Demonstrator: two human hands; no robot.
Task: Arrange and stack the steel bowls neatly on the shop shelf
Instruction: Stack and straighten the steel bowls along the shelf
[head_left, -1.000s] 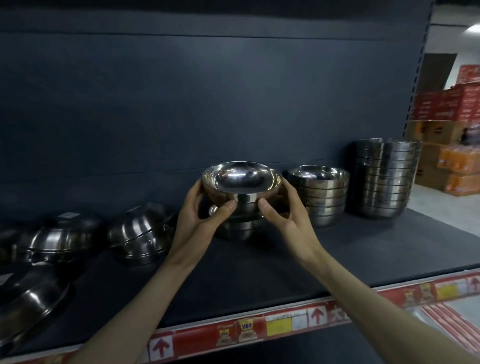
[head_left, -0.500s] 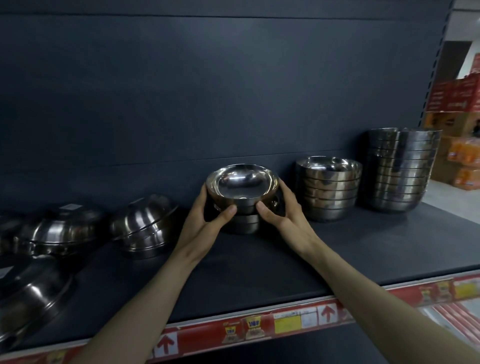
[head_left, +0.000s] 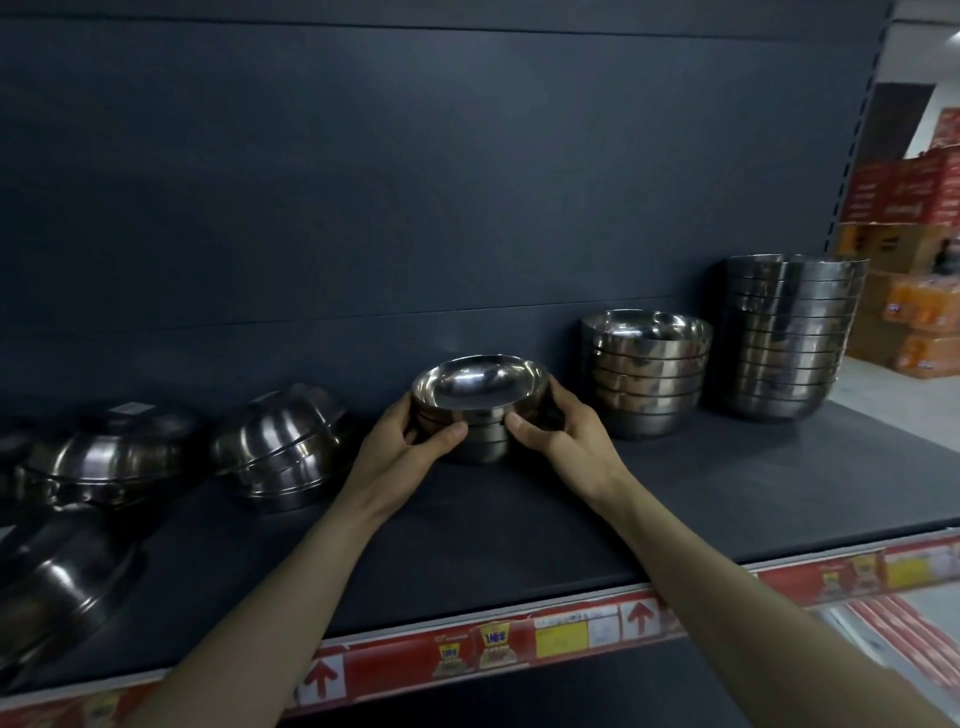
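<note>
You have lowered the shiny round steel bowl (head_left: 480, 382) that you held clear above the short pile of nested steel bowls (head_left: 480, 447) a second ago. Its foot ring, which showed then, has sunk out of sight, and its rim now sits just over the rim below. It looks fully seated, though the dim light makes the seam hard to judge. Your left hand (head_left: 410, 447) and right hand (head_left: 569, 441) have come down with it, with the thumbs now against the pile's side rather than under the raised bowl.

dim light, glare on steel, edges bowed
</note>
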